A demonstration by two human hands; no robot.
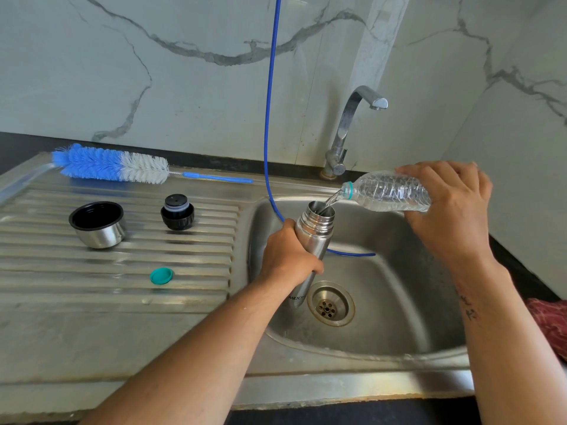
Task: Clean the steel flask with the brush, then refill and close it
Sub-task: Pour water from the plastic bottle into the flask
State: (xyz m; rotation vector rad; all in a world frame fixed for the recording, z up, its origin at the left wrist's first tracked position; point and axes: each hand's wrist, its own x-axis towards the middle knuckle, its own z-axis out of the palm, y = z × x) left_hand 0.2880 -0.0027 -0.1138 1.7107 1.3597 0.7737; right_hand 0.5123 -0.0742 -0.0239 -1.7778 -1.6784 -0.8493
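Two hands work over the sink (399, 305): the left hand (288, 256) has its fingers wrapped around the steel flask (313, 237), open-mouthed and tilted, while the right hand (448, 204) grips a tipped plastic bottle (389, 191), water streaming into the flask. The brush (113, 164) lies on the drainboard (92, 289).

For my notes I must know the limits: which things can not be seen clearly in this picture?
- Water level inside the steel flask: head view, hidden by its opaque wall.
- Flask's middle: covered by the left hand.
- Blue tube: its top cut off by the frame's upper edge.
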